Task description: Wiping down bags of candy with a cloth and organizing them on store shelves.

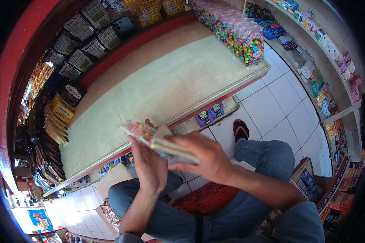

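A clear plastic bag of colourful round candies [141, 131] is tilted just over the front edge of the counter. My left hand [150, 165] holds it between thumb and fingers, with the fingertips showing behind the bag. My right hand [205, 158] grips a flat beige object [162, 135] against the bag's near end. Motion blurs that object, so I cannot tell exactly what it is. The right fingers hide part of the bag.
Similar candy bags [252, 45] stand in a row at the far right of the pale counter [158, 82]. Chocolatos packs [62, 111] line its left end. Purple packs [203, 117] sit on a ledge below. Stocked shelves [316, 33] curve along the right, beyond white floor tiles [278, 91].
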Action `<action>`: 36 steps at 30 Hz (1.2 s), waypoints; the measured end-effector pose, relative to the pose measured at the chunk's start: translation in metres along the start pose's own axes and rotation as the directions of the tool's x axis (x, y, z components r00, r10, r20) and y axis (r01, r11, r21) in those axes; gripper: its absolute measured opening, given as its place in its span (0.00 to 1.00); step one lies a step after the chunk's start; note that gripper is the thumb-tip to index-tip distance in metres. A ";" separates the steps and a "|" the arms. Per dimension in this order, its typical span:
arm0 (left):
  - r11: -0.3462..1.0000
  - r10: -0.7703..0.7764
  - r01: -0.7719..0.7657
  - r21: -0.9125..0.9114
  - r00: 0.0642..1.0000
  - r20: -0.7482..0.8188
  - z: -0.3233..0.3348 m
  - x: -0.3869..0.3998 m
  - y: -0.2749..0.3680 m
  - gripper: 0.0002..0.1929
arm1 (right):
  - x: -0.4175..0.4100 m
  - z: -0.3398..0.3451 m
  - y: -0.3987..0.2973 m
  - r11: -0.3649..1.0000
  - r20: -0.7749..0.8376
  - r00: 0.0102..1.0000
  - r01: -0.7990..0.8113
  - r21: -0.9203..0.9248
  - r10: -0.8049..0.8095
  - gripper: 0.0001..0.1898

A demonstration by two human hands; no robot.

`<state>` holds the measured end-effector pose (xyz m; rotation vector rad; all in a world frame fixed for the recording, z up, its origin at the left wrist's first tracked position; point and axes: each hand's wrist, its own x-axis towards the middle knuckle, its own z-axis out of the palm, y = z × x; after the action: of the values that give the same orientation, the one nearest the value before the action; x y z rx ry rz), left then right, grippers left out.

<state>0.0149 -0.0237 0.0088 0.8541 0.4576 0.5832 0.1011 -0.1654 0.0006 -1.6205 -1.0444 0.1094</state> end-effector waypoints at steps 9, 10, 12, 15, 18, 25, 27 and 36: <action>0.827 -0.394 0.477 -0.298 0.870 0.296 -0.005 0.003 0.008 0.38 | 0.010 -0.035 -0.009 0.962 -0.015 0.990 -0.136 0.238 0.144 0.25; 0.777 -0.436 0.546 -0.313 0.826 0.358 -0.014 0.002 0.008 0.37 | 0.016 -0.039 -0.013 0.938 -0.097 0.969 -0.190 0.290 0.226 0.25; 0.770 -0.450 0.537 -0.344 0.840 0.304 0.005 -0.004 0.006 0.36 | 0.030 -0.046 -0.001 0.999 -0.152 0.988 0.021 0.047 -0.014 0.28; 0.733 -0.541 0.634 -0.246 0.764 0.352 -0.001 -0.009 -0.002 0.33 | 0.028 -0.034 0.004 0.919 -0.018 0.964 0.245 -0.309 -0.264 0.33; 0.527 -0.539 0.702 -0.479 0.712 0.451 -0.018 -0.009 -0.012 0.32 | 0.013 -0.011 0.006 0.887 0.207 0.956 0.273 -0.372 -0.207 0.37; 0.685 -0.521 0.643 -0.344 0.761 0.386 -0.015 0.008 -0.005 0.35 | 0.005 -0.008 -0.006 0.927 0.327 0.867 0.346 0.148 -0.376 0.22; 0.700 -0.447 0.618 -0.358 0.770 0.455 -0.009 0.007 -0.004 0.37 | 0.006 -0.013 -0.001 0.907 0.338 0.854 0.308 0.287 -0.396 0.20; 0.747 -0.487 0.600 -0.287 0.787 0.377 -0.001 0.001 0.008 0.40 | 0.023 -0.064 -0.002 0.804 -0.029 0.961 -0.215 0.555 0.277 0.21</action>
<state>0.0127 -0.0183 0.0143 0.3634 0.2936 -0.0134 0.1507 -0.1976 0.0349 -1.2050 -0.6287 0.4524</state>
